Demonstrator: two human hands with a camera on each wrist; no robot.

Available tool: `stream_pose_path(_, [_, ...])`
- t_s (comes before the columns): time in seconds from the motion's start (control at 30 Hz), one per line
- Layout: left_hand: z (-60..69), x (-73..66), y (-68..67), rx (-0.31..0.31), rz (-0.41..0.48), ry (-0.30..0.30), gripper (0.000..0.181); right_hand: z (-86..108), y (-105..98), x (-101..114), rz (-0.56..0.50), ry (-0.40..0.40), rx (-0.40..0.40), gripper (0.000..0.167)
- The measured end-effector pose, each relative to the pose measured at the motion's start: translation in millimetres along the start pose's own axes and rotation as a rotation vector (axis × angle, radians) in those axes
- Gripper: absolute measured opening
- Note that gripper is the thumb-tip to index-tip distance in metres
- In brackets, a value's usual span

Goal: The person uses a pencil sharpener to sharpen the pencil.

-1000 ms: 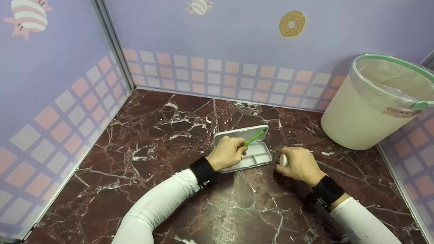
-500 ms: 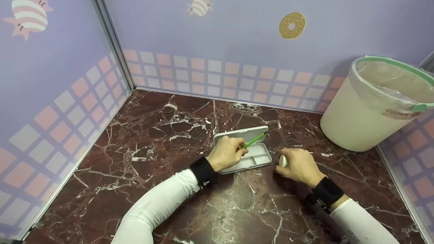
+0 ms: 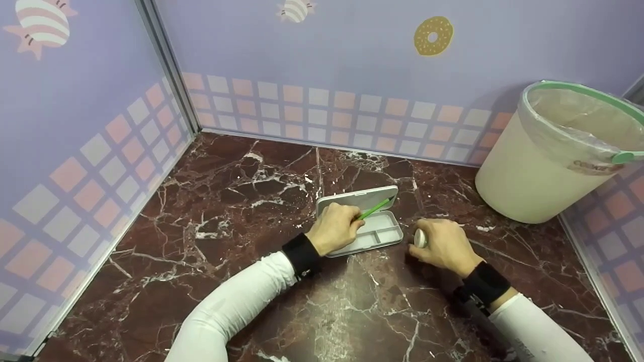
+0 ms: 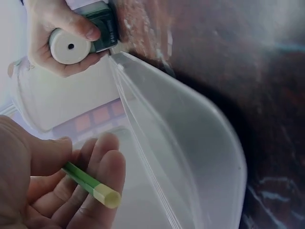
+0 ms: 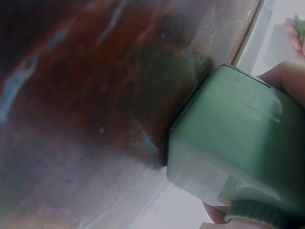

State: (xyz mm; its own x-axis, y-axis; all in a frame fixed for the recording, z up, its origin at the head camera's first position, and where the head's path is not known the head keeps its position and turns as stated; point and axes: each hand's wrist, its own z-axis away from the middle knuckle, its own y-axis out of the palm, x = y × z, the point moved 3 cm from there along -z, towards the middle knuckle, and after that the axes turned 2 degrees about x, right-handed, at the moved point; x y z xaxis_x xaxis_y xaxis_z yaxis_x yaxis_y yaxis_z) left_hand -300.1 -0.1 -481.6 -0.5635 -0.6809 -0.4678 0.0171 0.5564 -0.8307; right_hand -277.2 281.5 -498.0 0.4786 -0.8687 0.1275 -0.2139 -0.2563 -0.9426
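Observation:
In the head view my left hand (image 3: 334, 229) pinches a green pencil (image 3: 376, 207) over an opened pale pencil case (image 3: 390, 235). The pencil's dark tip points up and right; its blunt, yellowish end faces the camera in the left wrist view, beside curled fingers. My right hand (image 3: 445, 246) grips a pencil sharpener (image 3: 420, 238) on the table, just right of the case. The left wrist view shows the sharpener's round white face (image 4: 71, 46) with a small dark hole. Its green, boxy body (image 5: 233, 129) and ribbed knob (image 5: 257, 213) appear in the right wrist view.
A cream bin (image 3: 538, 171) with a green rim and plastic liner stands at the back right. Small white bits lie on the dark red marbled table (image 3: 261, 221) behind the case. Lilac panels (image 3: 352, 60) close in the back and sides.
The pencil has shifted slightly in my left fingers, its tip now a little lower. Both hands, the sharpener and the case stay nearly where they were.

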Motion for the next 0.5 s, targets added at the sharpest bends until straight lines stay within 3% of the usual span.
stream_pose_path(0.5, [-3.7,3.6,5.6,0.041,-0.316,-0.038,0.016,-1.0,0.8,-1.1,0.005,0.028,0.041,0.033])
